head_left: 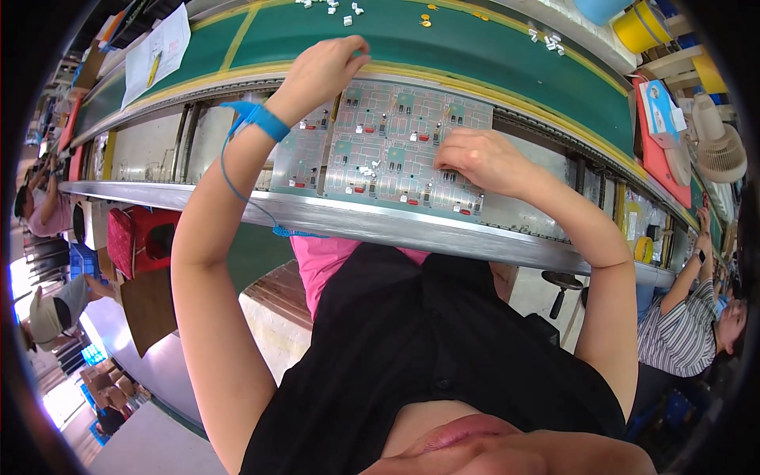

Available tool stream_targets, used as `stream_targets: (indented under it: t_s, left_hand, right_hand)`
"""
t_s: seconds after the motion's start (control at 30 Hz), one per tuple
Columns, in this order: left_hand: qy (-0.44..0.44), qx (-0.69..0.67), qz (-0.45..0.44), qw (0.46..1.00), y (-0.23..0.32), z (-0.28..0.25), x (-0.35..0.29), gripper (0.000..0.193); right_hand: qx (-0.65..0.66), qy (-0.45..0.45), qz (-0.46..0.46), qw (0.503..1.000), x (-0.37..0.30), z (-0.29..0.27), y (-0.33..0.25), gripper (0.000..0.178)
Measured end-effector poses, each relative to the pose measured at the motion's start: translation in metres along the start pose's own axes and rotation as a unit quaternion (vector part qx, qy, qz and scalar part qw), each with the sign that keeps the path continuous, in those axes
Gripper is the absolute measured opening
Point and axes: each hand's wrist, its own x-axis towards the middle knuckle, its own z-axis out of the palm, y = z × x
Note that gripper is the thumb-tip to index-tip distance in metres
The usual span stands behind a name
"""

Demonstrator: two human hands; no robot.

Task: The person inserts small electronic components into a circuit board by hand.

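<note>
A large circuit board panel (pixel 406 150), grey-green with repeated patterns, lies on the rails before me, carrying small red, black and white parts. Over its right part is my right hand (pixel 479 162), fingers bent down and pressed together at the surface; whatever they hold is hidden. My left hand (pixel 321 73), a blue strap (pixel 261 120) around its wrist, hovers above the near edge of the green belt with fingers curled together; I cannot make out anything in them. Several small white parts (pixel 369 169) lie loose on the panel. Another board (pixel 299 154) adjoins its left side.
Along the far side runs the green belt (pixel 475 49), with white connectors (pixel 347 20), yellow-orange discs (pixel 426 21) and more white pieces (pixel 552 44). A metal rail (pixel 380 215) borders my side. Paper with a pen (pixel 155 67) lies left; a co-worker (pixel 681 332) sits right.
</note>
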Motion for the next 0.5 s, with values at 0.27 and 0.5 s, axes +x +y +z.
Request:
stream_targets:
  t_s: [0.27, 0.5]
  left_hand:
    - [0.139, -0.012, 0.156, 0.978, 0.008, 0.058, 0.085, 0.029]
    - [0.114, 0.098, 0.19, 0.97, 0.016, 0.075, 0.117, 0.03]
  right_hand:
    - [-0.038, -0.032, -0.1, 0.994, 0.003, -0.004, -0.001, 0.01]
    - [-0.124, -0.005, -0.162, 0.979, -0.004, 0.006, -0.004, 0.006]
